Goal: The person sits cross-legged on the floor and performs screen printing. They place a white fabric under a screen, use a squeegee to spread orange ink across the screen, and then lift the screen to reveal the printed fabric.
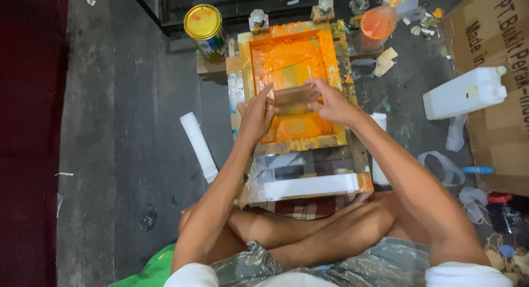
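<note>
I sit cross-legged before a wooden printing screen frame (336, 55) smeared with orange ink. A brown wooden squeegee (292, 99) rests across the lower half of the screen. My left hand (254, 115) grips its left end and my right hand (329, 104) grips its right end. Thick orange ink (286, 58) covers the screen above the squeegee. The frame sits on a low wooden stand (308, 185) with a white strip along its near edge.
A yellow-lidded paint can (205, 27) stands at the back left, an orange-stained plastic bag (378, 22) at the back right. A white paper roll (199, 146) lies on the dark floor to the left. A white jerrycan (465, 93) and a cardboard box (496, 55) sit on the right.
</note>
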